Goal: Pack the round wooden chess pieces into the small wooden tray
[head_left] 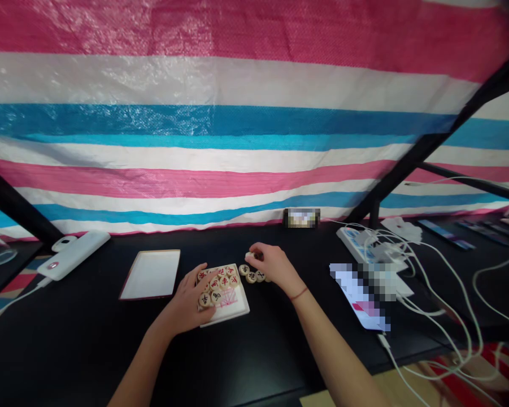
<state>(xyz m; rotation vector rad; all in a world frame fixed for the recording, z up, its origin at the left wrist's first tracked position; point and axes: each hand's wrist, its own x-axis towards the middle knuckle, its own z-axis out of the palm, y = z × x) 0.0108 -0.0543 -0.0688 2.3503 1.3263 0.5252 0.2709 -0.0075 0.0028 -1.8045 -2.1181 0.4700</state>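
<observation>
Cream-coloured pieces (223,281): thick round discs with red or black characters, packed flat in the far and left parts of the box, partly under your left hand
White box (240,308): shallow, straight-edged, flat on the table before you; its long axis runs away from you, far end turned slightly left, a red line print (227,298) showing near its right side
Your left hand (186,305): fingers and thumb spread wide over the box's left edge, touching box and pieces
Your right hand (276,267): thumb and fingertips pinched nearly together on a pale piece (248,255)
Loose discs (251,277): black-marked, clustered just right of the box, some partly behind your right hand
Lid (151,275): shallow, white inside, thin brown rim, left of the box
Black table (246,356): smooth, faintly glossy
Striped sheet (173,181): woven, creased plastic behind everything
</observation>
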